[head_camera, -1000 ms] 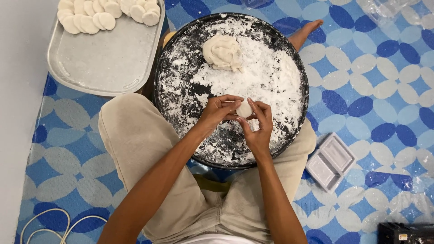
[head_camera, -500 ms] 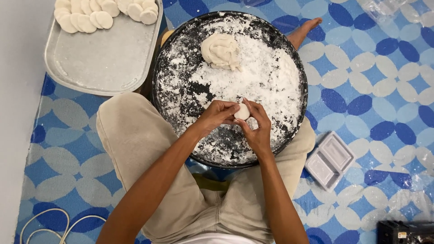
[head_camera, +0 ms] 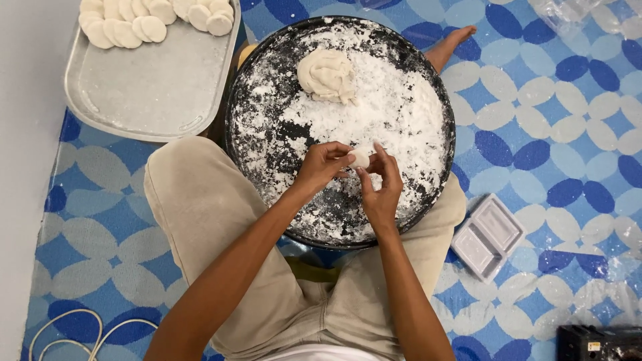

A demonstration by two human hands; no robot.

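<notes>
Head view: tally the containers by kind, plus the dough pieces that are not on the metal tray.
Round black pan: 1
Rectangular metal tray: 1
White two-compartment tray: 1
Large dough lump: 1
Small dough piece, pinched between both hands: 1
Total: 5

1. This looks like a home floor used for food making, not a fitted kitchen; the person sits on a blue and white patterned mat (head_camera: 555,134) spread over the ground, with a bare foot (head_camera: 449,45) at the far side.
2. A large round black tray (head_camera: 244,87) dusted with white flour rests over the knees; a lump of dough (head_camera: 326,75) lies at its far part.
3. To the far left a metal tray (head_camera: 154,87) carries rows of flat dough discs (head_camera: 150,17); beyond it runs a plain pale floor (head_camera: 27,134).
4. A white cord (head_camera: 63,331) lies near left; a small white two-part plastic tray (head_camera: 487,235) lies right; crumpled clear plastic (head_camera: 575,13) lies far right.
</notes>
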